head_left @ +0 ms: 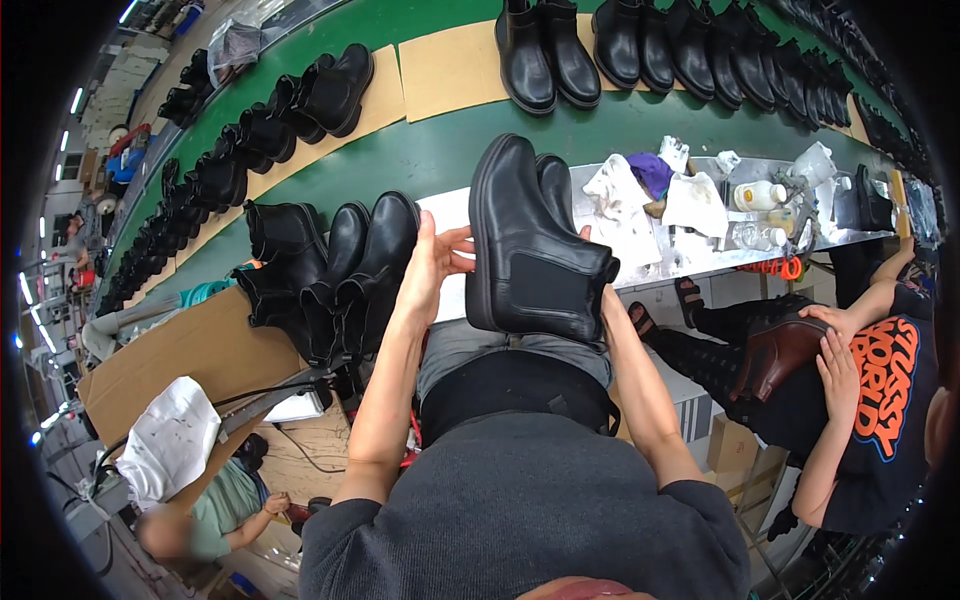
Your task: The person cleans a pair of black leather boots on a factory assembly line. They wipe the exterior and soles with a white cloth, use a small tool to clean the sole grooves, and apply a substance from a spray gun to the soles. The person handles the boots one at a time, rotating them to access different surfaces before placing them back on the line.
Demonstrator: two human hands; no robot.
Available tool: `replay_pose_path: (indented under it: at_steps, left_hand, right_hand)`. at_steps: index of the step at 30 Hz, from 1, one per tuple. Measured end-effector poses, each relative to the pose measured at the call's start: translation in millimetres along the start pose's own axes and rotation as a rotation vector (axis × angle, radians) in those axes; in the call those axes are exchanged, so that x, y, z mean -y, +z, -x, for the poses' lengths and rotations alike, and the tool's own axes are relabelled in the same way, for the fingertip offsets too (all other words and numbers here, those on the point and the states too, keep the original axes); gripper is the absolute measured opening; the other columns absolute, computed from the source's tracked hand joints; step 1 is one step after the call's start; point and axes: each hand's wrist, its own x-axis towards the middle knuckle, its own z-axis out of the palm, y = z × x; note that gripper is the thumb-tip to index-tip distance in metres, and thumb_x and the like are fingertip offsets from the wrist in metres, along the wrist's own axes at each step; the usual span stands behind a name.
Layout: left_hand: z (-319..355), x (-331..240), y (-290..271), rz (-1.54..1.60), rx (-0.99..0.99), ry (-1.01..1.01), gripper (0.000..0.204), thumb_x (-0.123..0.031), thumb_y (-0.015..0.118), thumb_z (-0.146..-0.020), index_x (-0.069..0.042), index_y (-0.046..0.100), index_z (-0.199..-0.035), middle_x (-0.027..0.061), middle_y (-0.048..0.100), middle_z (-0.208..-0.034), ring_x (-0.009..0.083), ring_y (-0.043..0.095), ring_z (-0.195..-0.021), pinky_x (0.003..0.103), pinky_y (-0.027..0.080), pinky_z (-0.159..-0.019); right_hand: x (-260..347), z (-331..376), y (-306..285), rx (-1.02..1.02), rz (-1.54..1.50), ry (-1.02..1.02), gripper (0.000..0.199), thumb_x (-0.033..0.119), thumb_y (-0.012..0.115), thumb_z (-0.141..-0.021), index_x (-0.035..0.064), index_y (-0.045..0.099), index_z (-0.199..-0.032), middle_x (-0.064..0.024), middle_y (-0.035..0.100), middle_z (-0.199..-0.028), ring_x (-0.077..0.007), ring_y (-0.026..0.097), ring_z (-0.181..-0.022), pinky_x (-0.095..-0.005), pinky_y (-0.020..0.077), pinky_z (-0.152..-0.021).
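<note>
The person holds one black ankle boot [530,250] up in front of the body, above the near edge of the green worktop [420,155]. The boot stands on end, with its sole turned to the left and the toe pointing up. The left hand [432,262] lies open against the sole, fingers spread and pressing on it. The right hand [600,300] is mostly hidden behind the boot shaft, so I cannot tell how far it is closed; it seems to support the boot from the back.

Just to the left of the left hand, a group of black boots [330,270] stands on the worktop edge, very near to the left forearm. Behind the held boot, white cloths [625,200] and small bottles [760,195] lie on a metal tray [700,262]. Farther back, long rows of black boots [640,45] stand on brown cardboard sheets [450,70].

At the right side another person sits and holds a brown boot [775,355] on the lap. At the lower left, a white cloth [170,440] lies on a cardboard box [190,355].
</note>
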Motion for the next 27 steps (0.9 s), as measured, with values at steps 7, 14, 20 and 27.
replay_pose_path:
  at_steps: [7,14,20,27]
  left_hand:
    - [9.3,-5.9,25.1,-0.028,0.089,0.031,0.087,-0.067,0.019,-0.098,0.006,0.059,-0.123,0.0086,0.062,-0.095,0.0174,0.06,-0.084,0.035,0.044,-0.088]
    - [-27.1,28.7,3.9,0.339,0.038,-0.218,0.076,-0.064,0.027,-0.098,-0.002,0.045,-0.138,0.0153,0.057,-0.125,0.0257,0.057,-0.108,0.04,0.045,-0.094]
    - [-73.9,100.3,11.6,0.583,0.11,0.039,0.042,-0.032,0.043,-0.102,-0.002,0.053,-0.129,0.0133,0.063,-0.116,0.0233,0.063,-0.101,0.033,0.055,-0.088]
    - [-43.2,109.9,15.7,0.751,0.256,0.062,0.049,-0.038,0.042,-0.102,-0.002,0.046,-0.135,0.014,0.057,-0.126,0.0237,0.057,-0.114,0.036,0.049,-0.097]
  right_hand:
    - [-11.5,14.3,-17.8,0.023,0.037,-0.069,0.086,0.07,0.031,-0.094,-0.0066,0.06,-0.118,-0.0099,0.067,-0.092,-0.0146,0.065,-0.082,-0.0264,0.0518,-0.073]
    - [29.0,24.5,9.4,-0.31,0.455,-0.408,0.089,0.071,0.027,-0.095,-0.0078,0.058,-0.124,-0.0068,0.066,-0.082,-0.0129,0.064,-0.076,-0.027,0.0512,-0.073]
    - [50.1,41.4,55.3,-0.188,0.49,-0.606,0.09,0.072,0.026,-0.094,-0.0053,0.059,-0.126,-0.0089,0.063,-0.093,-0.0143,0.059,-0.08,-0.0292,0.0478,-0.074]
    - [50.6,45.8,61.2,-0.221,0.762,-0.722,0.077,0.058,0.026,-0.101,-0.0077,0.053,-0.131,-0.0149,0.064,-0.097,-0.0205,0.058,-0.082,-0.0315,0.0456,-0.079]
